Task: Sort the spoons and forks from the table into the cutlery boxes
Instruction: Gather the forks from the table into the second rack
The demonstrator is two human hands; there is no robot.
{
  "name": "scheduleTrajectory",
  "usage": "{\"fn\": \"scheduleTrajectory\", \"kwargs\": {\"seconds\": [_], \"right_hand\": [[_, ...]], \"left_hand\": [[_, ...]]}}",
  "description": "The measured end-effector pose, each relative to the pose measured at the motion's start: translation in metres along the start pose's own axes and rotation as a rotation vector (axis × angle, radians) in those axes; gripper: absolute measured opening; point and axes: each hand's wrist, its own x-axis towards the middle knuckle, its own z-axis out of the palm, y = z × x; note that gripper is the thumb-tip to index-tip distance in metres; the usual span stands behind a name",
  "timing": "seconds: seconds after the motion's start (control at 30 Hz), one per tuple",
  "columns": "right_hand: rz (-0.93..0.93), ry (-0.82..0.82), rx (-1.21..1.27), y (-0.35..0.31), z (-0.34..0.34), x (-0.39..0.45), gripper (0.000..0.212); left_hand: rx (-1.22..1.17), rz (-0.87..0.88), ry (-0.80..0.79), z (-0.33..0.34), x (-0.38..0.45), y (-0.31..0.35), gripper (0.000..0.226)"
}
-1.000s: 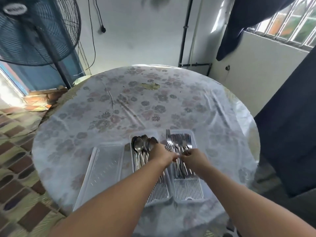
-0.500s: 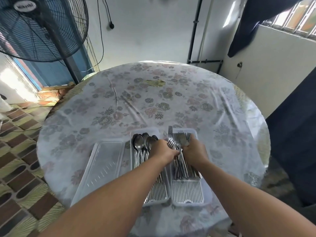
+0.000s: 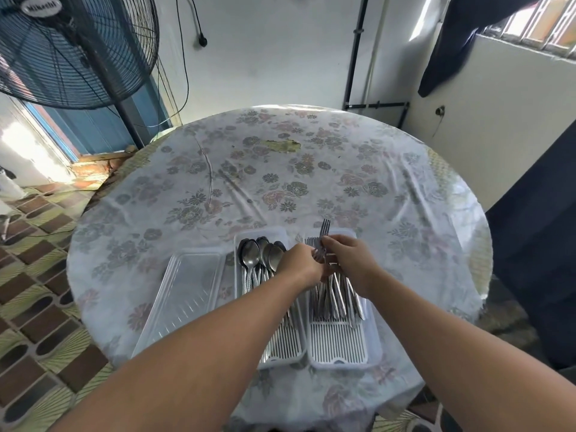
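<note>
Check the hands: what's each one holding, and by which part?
Right hand grips a bunch of forks near the necks, tines poking out beyond it, over the fork box. Left hand meets the same bunch at the tines; its grip is hidden.

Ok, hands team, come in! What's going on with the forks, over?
Right hand grips forks over the fork box. Left hand touches the bunch. Spoons boxed. Nothing in the way.

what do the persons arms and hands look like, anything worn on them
Both forearms are bare as far as the picture shows: no sleeves, gloves, watch or bracelets. The left hand and right hand are bare too, and no rings show on the visible fingers.
</note>
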Motion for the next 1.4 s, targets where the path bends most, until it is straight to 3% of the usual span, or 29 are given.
{"fn": "scheduleTrajectory", "kwargs": {"seconds": [0.1,0.2,0.37,0.5,0.6,0.63,0.83,0.97,1.07,1.13,1.23,1.4], "right_hand": [[-0.042,0.068,-0.020,0.006,-0.006,0.000,0.010],[-0.129,0.227,-0.228,0.004,-0.014,-0.004,0.008],[-0.246,0.376,-0.690,0.007,-0.022,-0.011,0.020],[-0.301,0.309,-0.914,0.020,-0.026,-0.003,0.007],[-0.304,0.287,-1.043,0.022,-0.028,-0.003,0.026],[-0.311,0.270,-1.076,0.022,-0.029,-0.004,0.031],[-0.324,0.138,-1.206,0.019,-0.035,-0.003,0.030],[-0.340,0.099,-1.313,0.019,-0.041,-0.001,0.036],[-0.359,0.051,-1.379,0.022,-0.044,-0.002,0.048],[-0.350,0.023,-1.404,0.024,-0.042,0.000,0.048],[-0.314,0.014,-1.408,0.028,-0.037,0.002,0.044],[-0.300,0.024,-1.441,0.022,-0.036,0.003,0.047]], "left_hand": [[0.037,0.021,-0.030,0.008,-0.004,0.004,0.029],[0.041,0.033,0.012,0.010,-0.008,0.012,0.038],[-0.344,-0.097,0.046,0.011,-0.003,0.028,0.058],[-0.430,-0.115,0.055,0.012,0.005,0.025,0.049],[-0.520,-0.073,0.084,0.018,0.013,0.015,0.010],[-0.517,-0.057,0.115,0.020,0.016,0.012,0.008],[0.091,0.159,0.340,0.021,0.025,0.009,0.022],[0.513,0.228,0.354,0.021,0.035,-0.001,0.049],[0.641,0.336,0.396,0.020,0.040,-0.008,0.067],[0.644,0.465,0.448,0.020,0.033,-0.012,0.051],[0.737,0.651,0.318,0.023,0.017,-0.023,0.030],[0.930,0.648,0.125,0.017,0.007,-0.026,0.043]]}}
